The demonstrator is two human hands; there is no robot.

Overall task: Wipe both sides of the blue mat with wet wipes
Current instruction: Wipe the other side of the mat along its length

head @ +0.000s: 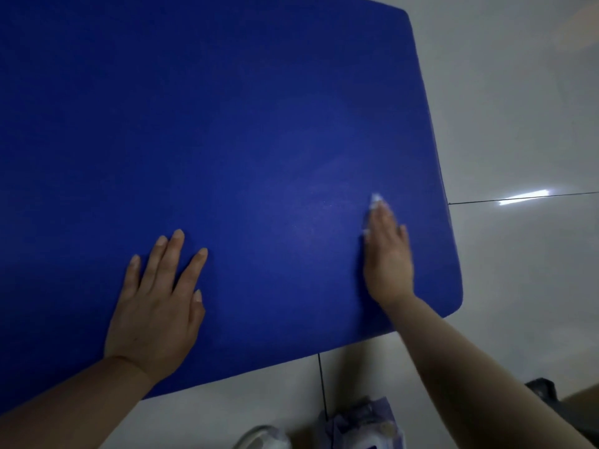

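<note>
Two bare hands on blue mat (227, 140), which lies flat on pale tiled floor (518, 124) and fills most of view. Left hand (155, 306): palm down, fingers straight and spread, pressing mat, holding nothing. Right hand (387, 254): fingers straight and together, pressing white wet wipe (375, 199) against mat near its right edge; wipe shows only past fingertips. Wipes pack (366, 426) on floor below mat's near edge.
</note>
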